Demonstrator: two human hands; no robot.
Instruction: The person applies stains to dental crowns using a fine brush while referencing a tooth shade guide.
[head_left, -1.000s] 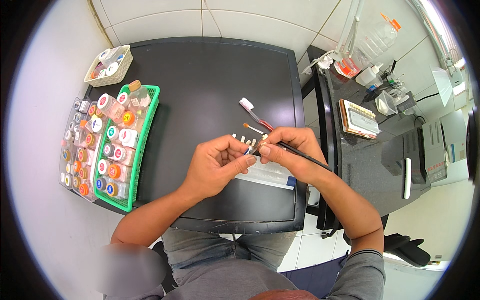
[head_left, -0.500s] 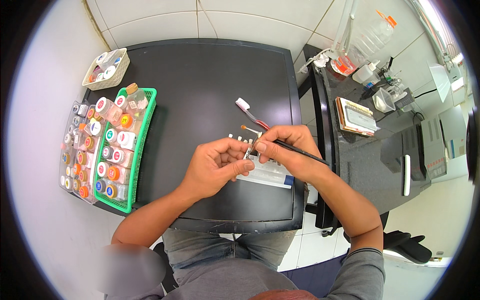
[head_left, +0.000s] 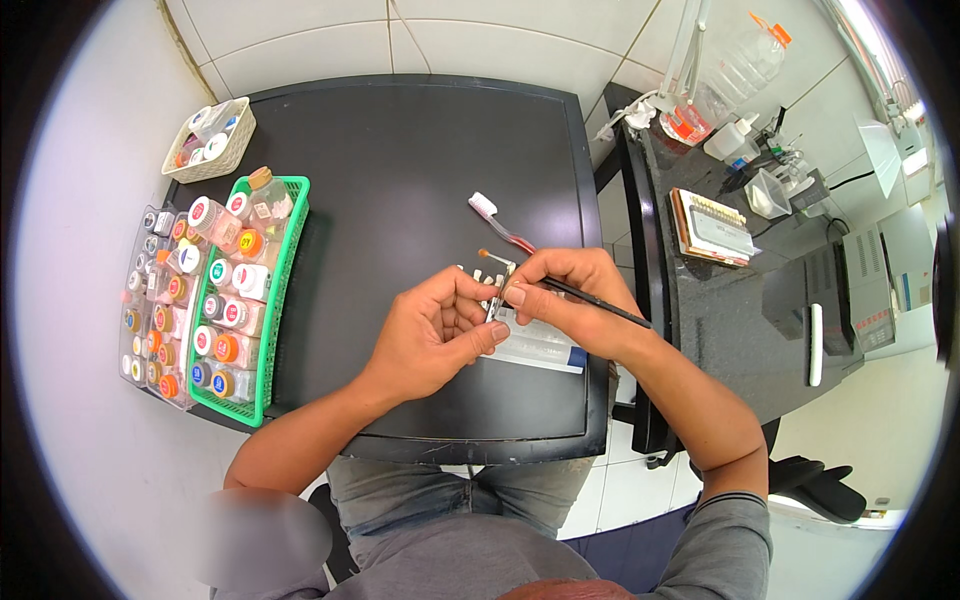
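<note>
My left hand (head_left: 425, 325) pinches a small whitish and silvery piece (head_left: 493, 309) between thumb and fingers, over the right side of the black table. Right beside it, the thumb and fingertips of my right hand (head_left: 570, 295) meet at the same piece. A slim brush (head_left: 600, 305) with a dark handle lies across my right hand, its orange-brown tip pointing to the far left, away from the piece. Under the hands lies a white, clear and blue flat packet (head_left: 535, 348), partly covered. Several small white tabs (head_left: 487, 278) show behind the fingers. Beyond them rests a toothbrush (head_left: 485, 207).
On the left, a green basket (head_left: 290, 260) holds several capped jars, beside a clear organiser (head_left: 150, 215) of more jars. A cream basket (head_left: 248, 140) stands far left. To the right, a dark counter (head_left: 720, 320) carries a tooth shade guide (head_left: 715, 230) and a bottle (head_left: 735, 140).
My right hand has shifted very slightly left with the brush, its fingertips still at the small piece. The left hand keeps its pinch almost unmoved.
</note>
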